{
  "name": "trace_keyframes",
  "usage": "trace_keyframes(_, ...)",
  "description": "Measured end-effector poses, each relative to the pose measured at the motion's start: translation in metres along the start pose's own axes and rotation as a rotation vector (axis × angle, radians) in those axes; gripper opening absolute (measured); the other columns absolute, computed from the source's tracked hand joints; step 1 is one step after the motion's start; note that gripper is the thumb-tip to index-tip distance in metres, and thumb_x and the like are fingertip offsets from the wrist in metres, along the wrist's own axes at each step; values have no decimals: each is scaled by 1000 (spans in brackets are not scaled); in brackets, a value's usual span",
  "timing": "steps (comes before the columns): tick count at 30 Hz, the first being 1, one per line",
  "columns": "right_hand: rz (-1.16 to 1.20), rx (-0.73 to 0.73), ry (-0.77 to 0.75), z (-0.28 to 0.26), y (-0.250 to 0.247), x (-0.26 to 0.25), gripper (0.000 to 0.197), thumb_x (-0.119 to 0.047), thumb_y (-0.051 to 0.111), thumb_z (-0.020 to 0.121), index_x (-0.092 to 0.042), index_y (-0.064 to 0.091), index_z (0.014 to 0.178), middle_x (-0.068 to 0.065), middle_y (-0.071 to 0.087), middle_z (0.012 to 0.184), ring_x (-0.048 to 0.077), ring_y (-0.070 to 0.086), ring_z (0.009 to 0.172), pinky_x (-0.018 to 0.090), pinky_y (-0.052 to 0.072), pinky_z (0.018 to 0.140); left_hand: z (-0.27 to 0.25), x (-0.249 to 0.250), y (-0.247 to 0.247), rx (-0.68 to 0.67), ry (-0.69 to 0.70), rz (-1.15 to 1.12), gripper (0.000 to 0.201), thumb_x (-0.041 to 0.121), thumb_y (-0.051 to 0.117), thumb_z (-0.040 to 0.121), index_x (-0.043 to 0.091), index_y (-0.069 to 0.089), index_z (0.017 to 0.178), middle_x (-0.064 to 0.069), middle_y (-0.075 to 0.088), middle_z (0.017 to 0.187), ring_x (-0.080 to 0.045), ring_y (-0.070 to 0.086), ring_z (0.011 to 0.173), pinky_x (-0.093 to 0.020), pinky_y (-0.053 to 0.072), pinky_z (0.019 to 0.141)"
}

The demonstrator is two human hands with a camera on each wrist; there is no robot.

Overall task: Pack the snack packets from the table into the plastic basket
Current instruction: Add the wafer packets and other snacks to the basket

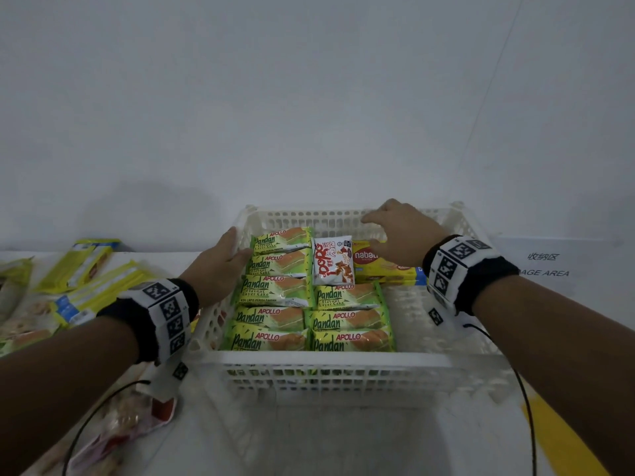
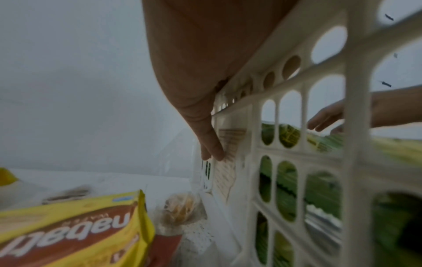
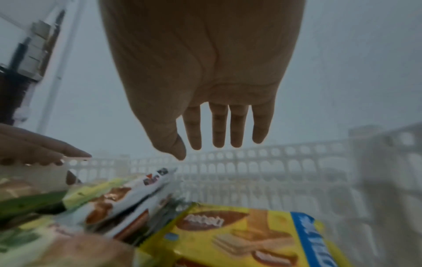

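A white plastic basket point(image 1: 326, 359) stands in the middle of the table. It holds several green Pandan cake packets point(image 1: 275, 290), a white Popo packet point(image 1: 333, 261) and a yellow Nabati packet point(image 1: 381, 266) at the back right. My left hand point(image 1: 220, 262) holds the basket's left rim, thumb inside and fingers down the outer wall point(image 2: 253, 144). My right hand point(image 1: 398, 231) hovers empty over the Nabati packet point(image 3: 239, 234), near the far wall point(image 3: 274, 162), its fingers point(image 3: 218, 130) straight.
More snack packets lie on the table to the left, among them yellow Nabati packets point(image 1: 86, 269) and a red-and-white packet point(image 1: 130, 417) near the front. A paper sign point(image 1: 543, 266) lies to the right of the basket, yellow tape point(image 1: 556, 438) at the front right. A wall stands close behind.
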State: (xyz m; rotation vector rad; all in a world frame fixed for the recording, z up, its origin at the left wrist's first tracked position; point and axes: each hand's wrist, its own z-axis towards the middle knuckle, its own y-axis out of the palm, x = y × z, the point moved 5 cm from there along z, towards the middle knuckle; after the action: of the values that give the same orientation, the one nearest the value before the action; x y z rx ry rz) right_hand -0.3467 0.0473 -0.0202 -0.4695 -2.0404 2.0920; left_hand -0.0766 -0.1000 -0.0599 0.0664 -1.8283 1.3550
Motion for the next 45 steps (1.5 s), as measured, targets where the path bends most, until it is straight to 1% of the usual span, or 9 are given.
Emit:
trace_keyframes(5, 8, 153, -76, -7, -31, -39, 41, -42, 51, 99, -28, 57, 138, 3, 51, 134, 24, 51, 121, 46, 52, 93, -11, 4, -21, 72, 34, -1, 77, 52, 46, 101, 13, 16, 161, -15, 34, 160, -28, 42, 142, -42, 38, 113)
trace_keyframes(9, -5, 188, -129, -7, -48, -76, 41, -47, 52, 98, -29, 59, 135, 2, 52, 133, 24, 52, 120, 44, 52, 92, -27, 1, -51, 140, 96, 40, 71, 47, 58, 98, 18, 29, 156, -11, 45, 150, -23, 57, 118, -32, 44, 96)
trace_keyframes(11, -14, 197, -160, -8, -54, -100, 41, -48, 52, 98, -29, 59, 134, 2, 53, 133, 24, 52, 120, 44, 52, 92, -38, -4, -66, 148, 142, 147, 64, 45, 60, 97, 19, 37, 151, -8, 51, 142, -17, 56, 106, -28, 41, 89)
trace_keyframes(16, -60, 195, -227, -9, -64, -178, 45, -53, 51, 97, -31, 57, 135, 2, 52, 135, 24, 53, 122, 41, 50, 93, -61, -29, -108, 177, 199, 290, 50, 44, 62, 97, 20, 50, 140, -4, 58, 125, -20, 59, 97, -28, 39, 83)
trace_keyframes(24, -88, 110, -266, -6, -46, -338, 47, -56, 52, 98, -33, 52, 139, 1, 51, 135, 24, 53, 123, 38, 44, 92, -104, -146, -173, 95, 205, 439, 35, 47, 59, 97, 21, 61, 121, 3, 57, 109, -18, 55, 91, -32, 43, 83)
trace_keyframes(30, -98, -80, -271, -5, 23, -440, 53, -55, 58, 94, -34, 50, 142, 2, 52, 136, 25, 52, 127, 38, 44, 96, -141, -242, -186, -32, 176, 513, 41, 48, 62, 96, 24, 61, 128, -4, 58, 119, -26, 59, 111, -33, 42, 89)
trace_keyframes(36, -153, -283, -208, -9, 98, -453, 46, -51, 55, 95, -32, 55, 137, 2, 59, 130, 28, 60, 114, 40, 51, 93, -162, -272, -155, -194, 232, 464, 58, 53, 68, 90, 25, 53, 139, 0, 50, 134, -20, 50, 122, -31, 41, 98)
trace_keyframes(40, -211, -339, -127, -15, 123, -432, 39, -50, 50, 98, -24, 56, 127, 8, 62, 124, 29, 59, 99, 36, 49, 80, -165, -277, -131, -278, 258, 470, 63, 35, 68, 90, 24, 45, 147, -1, 44, 144, -24, 42, 131, -40, 42, 105)
trace_keyframes(45, -158, -305, -109, -24, 131, -419, 44, -52, 49, 99, -28, 58, 135, 4, 61, 135, 28, 60, 117, 39, 52, 94, -158, -281, -121, -220, 260, 536, 59, 21, 65, 87, 23, 46, 144, -2, 47, 139, -26, 44, 126, -42, 46, 98)
